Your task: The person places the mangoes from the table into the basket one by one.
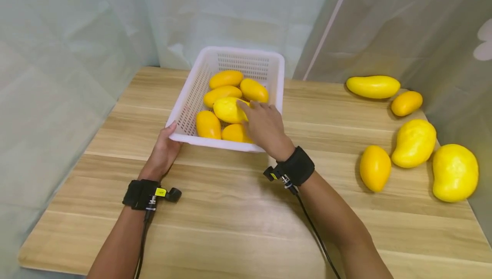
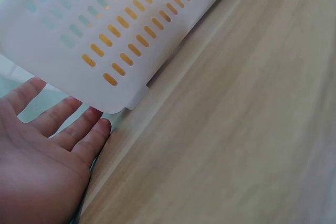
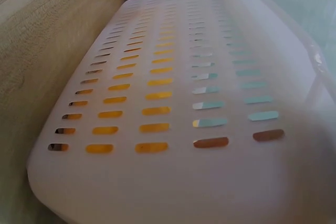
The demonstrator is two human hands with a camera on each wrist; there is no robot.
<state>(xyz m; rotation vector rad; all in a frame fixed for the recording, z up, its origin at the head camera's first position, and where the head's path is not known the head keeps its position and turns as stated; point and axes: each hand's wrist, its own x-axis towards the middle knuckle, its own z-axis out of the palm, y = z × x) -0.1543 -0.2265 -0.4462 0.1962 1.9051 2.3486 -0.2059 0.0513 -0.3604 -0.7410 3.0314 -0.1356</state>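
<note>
A white perforated plastic basket (image 1: 226,143) holds several yellow and orange mangoes. At its near left corner, my left hand (image 1: 163,151) holds the rim, the thumb over the edge and the fingers against the outside; the left wrist view shows these fingers (image 2: 79,129) at the basket's lower corner. My right hand (image 1: 267,127) reaches over the near right side and grips a bright yellow mango (image 1: 226,109) lying among the others, its index finger on top. The thumb and the other fingertips are hidden. Slotted basket wall (image 3: 178,171) fills much of the right wrist view.
On the right of the wooden table (image 1: 215,210) lie several loose mangoes, among them a long yellow one (image 1: 373,86), a small orange one (image 1: 406,103) and a large yellow one (image 1: 455,173). Pale curtains (image 1: 246,10) hang behind. A cable (image 1: 317,234) trails from each wrist strap.
</note>
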